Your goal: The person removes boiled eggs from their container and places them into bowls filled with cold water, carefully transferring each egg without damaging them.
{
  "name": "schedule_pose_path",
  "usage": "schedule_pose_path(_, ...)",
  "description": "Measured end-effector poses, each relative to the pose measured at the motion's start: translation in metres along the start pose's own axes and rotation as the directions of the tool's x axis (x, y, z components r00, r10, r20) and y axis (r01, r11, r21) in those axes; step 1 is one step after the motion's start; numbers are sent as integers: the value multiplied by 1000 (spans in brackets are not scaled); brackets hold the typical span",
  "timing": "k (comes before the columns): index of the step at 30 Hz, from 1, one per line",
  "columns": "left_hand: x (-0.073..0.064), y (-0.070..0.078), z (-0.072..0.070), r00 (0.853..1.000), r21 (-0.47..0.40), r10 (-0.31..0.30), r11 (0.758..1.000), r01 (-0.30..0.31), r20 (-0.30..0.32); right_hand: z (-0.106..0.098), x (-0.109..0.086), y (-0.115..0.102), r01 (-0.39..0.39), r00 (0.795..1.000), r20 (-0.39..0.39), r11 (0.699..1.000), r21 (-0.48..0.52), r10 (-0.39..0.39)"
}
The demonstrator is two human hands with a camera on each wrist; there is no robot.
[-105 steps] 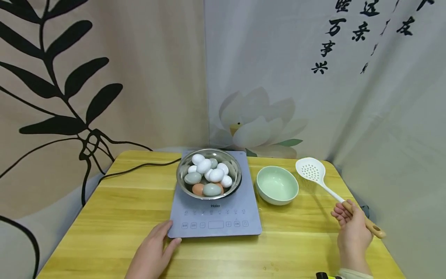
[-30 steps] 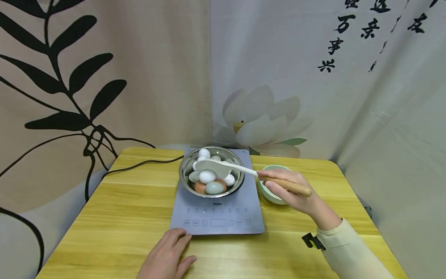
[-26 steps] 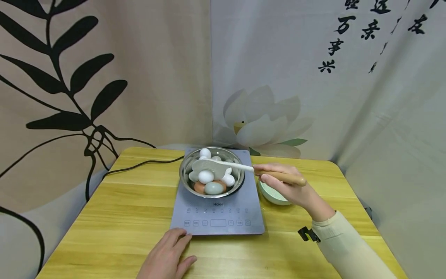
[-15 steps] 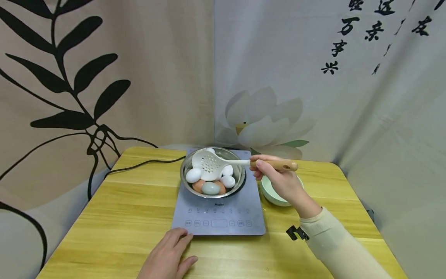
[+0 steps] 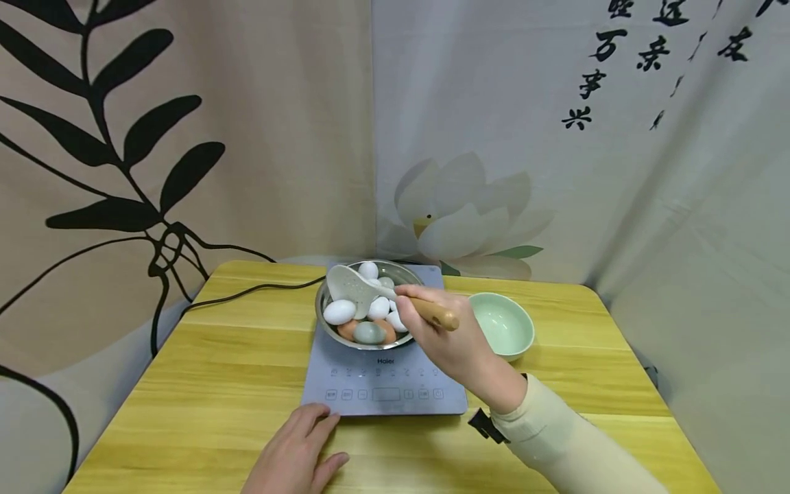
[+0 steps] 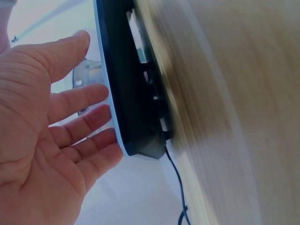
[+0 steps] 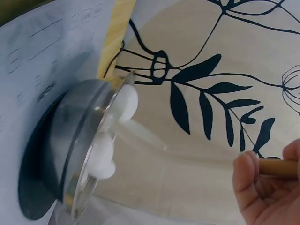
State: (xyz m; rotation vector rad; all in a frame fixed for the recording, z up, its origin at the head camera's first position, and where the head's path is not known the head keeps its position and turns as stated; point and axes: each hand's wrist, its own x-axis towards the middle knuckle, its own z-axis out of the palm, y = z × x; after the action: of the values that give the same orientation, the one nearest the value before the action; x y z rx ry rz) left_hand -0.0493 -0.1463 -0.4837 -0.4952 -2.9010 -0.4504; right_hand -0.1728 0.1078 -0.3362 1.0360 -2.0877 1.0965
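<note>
Just right of centre in the head view, the right hand (image 5: 453, 339) has its grip curled round the tan wooden handle (image 5: 439, 315) of a white perforated skimmer (image 5: 349, 285). From that grip the skimmer's head lies toward the upper left, its long axis slanting, above mixed white, brown and blue-green eggs (image 5: 378, 308) in a round stainless-steel bowl (image 5: 404, 274); whether it touches them is hard to tell. The left hand (image 5: 293, 449), lower and farther off, rests extended fingertips against the flat blue-grey cooker (image 5: 385, 374), holding nothing.
</note>
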Motion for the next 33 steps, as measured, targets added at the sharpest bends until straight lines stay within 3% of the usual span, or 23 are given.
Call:
schedule_pose_path(9,-1,-3,4,997,22,39,999,-37,-62,9,-9,-13,-61,996,-74,997,-45,57)
schedule_pose_path(16,0,-3,4,998,24,31,999,-30,-55,3,-8,-11,-226,972,-56,974,19,227)
schedule_pose_path(18,-1,-3,4,998,24,32,999,-31,-59,4,-8,-10,-209,977,-44,978,21,210)
schedule_pose_path(23,-1,-6,4,993,44,59,998,-55,-98,14,-5,-13,-86,996,-14,996,-16,86)
schedule_pose_path(25,0,-7,4,994,41,65,997,-61,-92,16,-4,-14,-131,991,-16,991,-9,131)
schedule_pose_path(27,1,-8,5,995,28,67,998,-65,-77,14,-6,-12,-241,970,-13,970,30,241)
schedule_pose_path(28,1,-8,5,996,22,65,998,-64,-67,12,-7,-11,-317,948,-2,945,74,318)
schedule_pose_path(31,0,-8,5,996,19,66,998,-66,-52,4,-15,-6,-535,842,52,817,216,537)
schedule_pose_path(33,0,-8,5,996,28,70,997,-69,-53,-1,-24,-4,-618,776,85,728,296,624)
